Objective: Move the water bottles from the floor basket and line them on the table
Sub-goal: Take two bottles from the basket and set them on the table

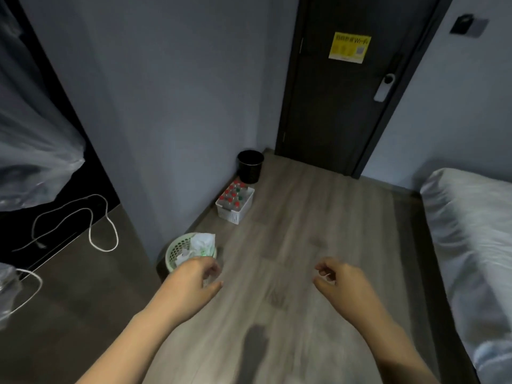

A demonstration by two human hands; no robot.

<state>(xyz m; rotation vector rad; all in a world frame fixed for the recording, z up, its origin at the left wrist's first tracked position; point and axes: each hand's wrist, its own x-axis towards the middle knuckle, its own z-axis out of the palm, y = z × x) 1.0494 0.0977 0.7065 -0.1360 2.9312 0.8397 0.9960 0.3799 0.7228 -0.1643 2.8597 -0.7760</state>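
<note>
Well, on the far left one sheet of clear plastic (41, 156) hangs above the table (83, 300), a dark brown top. On it lies white cord (90, 234) in two loops, one further back and one at the left edge. Next to the table, on the wooden floor (291, 217), three containers stand along the wall. First is one green basket (173, 252) with crumpled white paper in it. Further back is one white basket (235, 214), and behind it, in the corner, one black bin (250, 166). The bottles (234, 194) stand upright and close together in the white basket. Most caps are red and at least two are green, but they are too small and blurred for an exact count. The left hand (194, 278) is held out above the floor and in the picture covers the near rim of the green basket. Its fingers are loosely curled, the thumb points forward, and it holds nothing. It is well apart from the white basket. Behind the bin is one dark door (332, 120), closed, with one yellow notice (349, 47) and one lock (385, 87). The right hand (340, 278) is level with the left one, also loosely curled and carrying nothing. At the far right is one bed (471, 231) with pale sheets.
</note>
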